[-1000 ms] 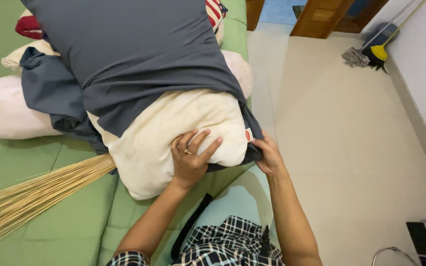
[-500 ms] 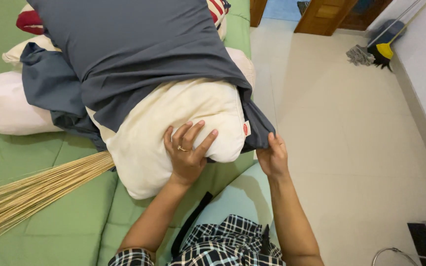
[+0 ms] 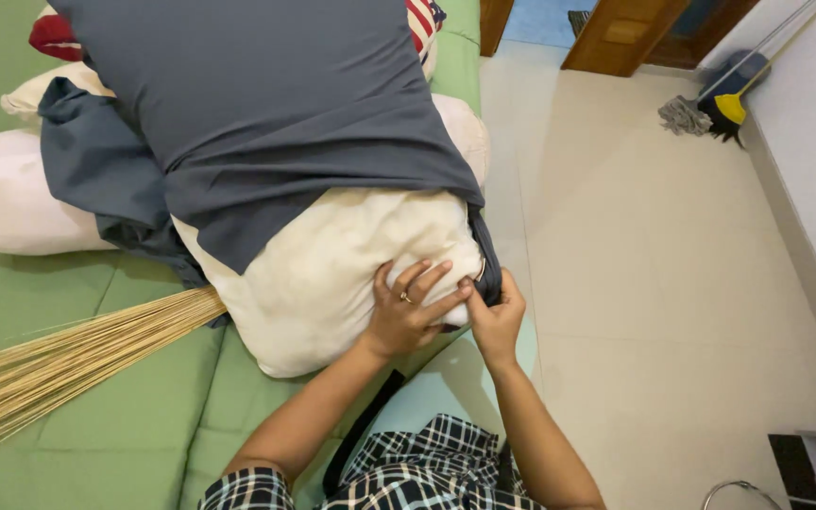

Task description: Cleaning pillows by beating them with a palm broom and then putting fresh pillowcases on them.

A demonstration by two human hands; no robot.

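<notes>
Two hands work our cream pillow point(image 3: 332, 274) on the green bed point(image 3: 125, 416): left hand point(image 3: 408, 316) spread flat, pressing it; right hand point(image 3: 495, 316) pinching the grey pillowcase point(image 3: 276, 123) hem. Soft, light, squashy, so grip corners.

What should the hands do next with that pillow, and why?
Probably tug the dark grey pillowcase a bit further down. The cream pillow pokes out bare at the near end, the left hand presses flat on it, and the right hand already has a grip on the case's edge at the corner.
</notes>
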